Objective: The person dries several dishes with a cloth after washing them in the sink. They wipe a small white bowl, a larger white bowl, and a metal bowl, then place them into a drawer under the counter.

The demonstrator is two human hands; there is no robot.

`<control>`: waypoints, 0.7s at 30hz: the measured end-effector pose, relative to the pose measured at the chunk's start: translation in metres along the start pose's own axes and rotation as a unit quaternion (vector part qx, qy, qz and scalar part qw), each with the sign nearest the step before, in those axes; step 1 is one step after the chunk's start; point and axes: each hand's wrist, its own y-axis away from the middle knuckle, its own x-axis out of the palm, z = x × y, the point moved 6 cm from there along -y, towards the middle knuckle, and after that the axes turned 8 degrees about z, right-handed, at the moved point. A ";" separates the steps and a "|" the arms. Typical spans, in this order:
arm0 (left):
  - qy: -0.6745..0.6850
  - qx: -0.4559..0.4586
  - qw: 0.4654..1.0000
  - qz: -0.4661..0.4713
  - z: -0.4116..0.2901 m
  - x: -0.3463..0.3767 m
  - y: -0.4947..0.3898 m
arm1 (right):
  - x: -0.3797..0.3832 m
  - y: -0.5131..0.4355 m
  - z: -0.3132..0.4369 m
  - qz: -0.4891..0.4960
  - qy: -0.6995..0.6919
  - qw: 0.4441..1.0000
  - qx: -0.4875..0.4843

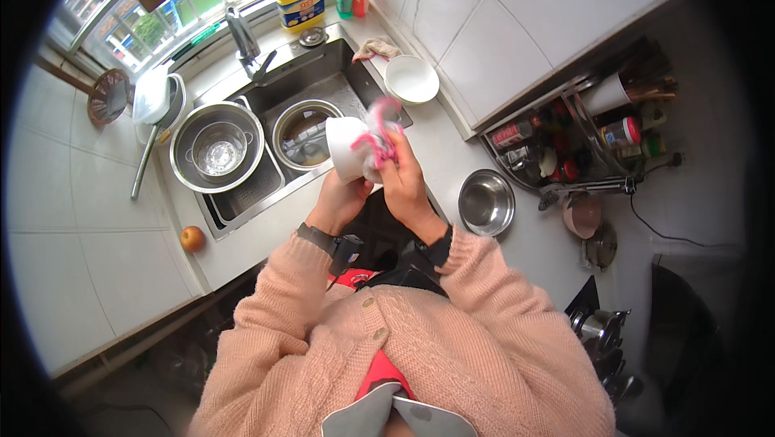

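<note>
A white bowl [344, 149], tipped on its side, is gripped from below by my left hand [340, 199]. My right hand [407, 179] holds a white cloth with pink edging [381, 140] against the bowl's open side; part of the cloth is blurred. The cloth hides the bowl's inside. Both hands are above the front edge of the counter, just short of the sink [357, 88]. In the sink basin stands a round metal basin [307, 133] with liquid in it. White bowls [412, 78] are stacked on the counter right of the sink.
A metal basin with a smaller strainer [221, 149] sits over the sink's left side. An apple [193, 238] lies at the front left. To the right are a steel bowl [486, 202] and a condiment rack [563, 140]. The faucet [243, 37] and a yellow jug [301, 1] stand behind.
</note>
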 end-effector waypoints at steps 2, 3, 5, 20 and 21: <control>-0.027 -0.039 0.998 0.039 0.002 0.007 -0.001 | -0.010 -0.020 0.001 0.013 0.078 0.996 -0.029; -0.054 -0.058 0.996 0.038 0.005 0.008 -0.001 | -0.020 -0.026 -0.010 0.004 0.015 0.999 0.028; -0.170 -0.071 0.983 0.021 0.013 0.008 0.001 | -0.038 -0.035 -0.033 -0.059 -0.137 0.982 0.114; -0.659 -0.105 0.721 0.189 0.240 0.097 -0.010 | -0.235 0.243 0.019 -0.268 0.390 0.833 0.287; -0.654 -0.035 0.710 0.257 0.256 0.109 -0.007 | -0.250 0.263 0.005 -0.264 0.385 0.808 0.359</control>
